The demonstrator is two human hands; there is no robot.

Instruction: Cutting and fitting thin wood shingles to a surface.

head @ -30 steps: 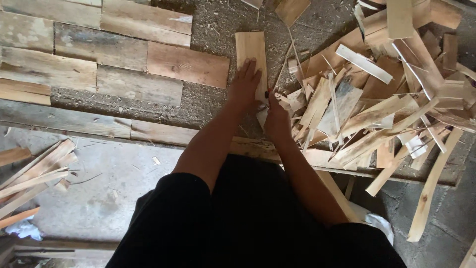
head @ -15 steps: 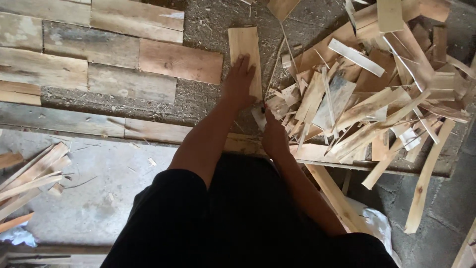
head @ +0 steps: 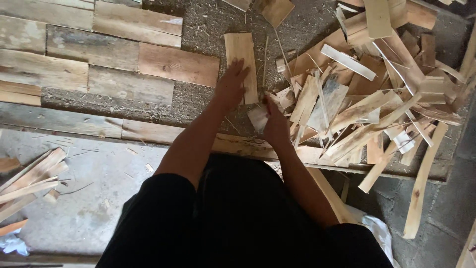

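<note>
**Hands on a short plank beside the scrap pile**

Nearest us are the dark sleeves and forearms, reaching away over a long wooden beam [head: 148, 130] that crosses the floor. Our left hand [head: 230, 89] lies flat, fingers spread and open, on the lower end of a short pale plank [head: 241, 62], pressing it onto the gritty, sawdust-strewn floor [head: 208, 30]. Our right hand [head: 275, 124] sits just beside it, curled closed around a small pale scrap [head: 258, 118]; we cannot tell whether that is wood or paper.

To handle this well, we judge that the left palm should stay flat on the plank so it slides without tipping, with fingers kept off its rough edges, and the right should stay away from the sharp splinters beside it.

The plank is a short rectangle of light, fresh-looking wood, lying lengthwise away from us, apart from its neighbours. To its left lies a patchwork of laid boards [head: 99, 64], greyer and more weathered, set edge to edge. To its right sprawls a heap of offcuts [head: 367, 104], thin strips and slats crossing at all angles
</note>
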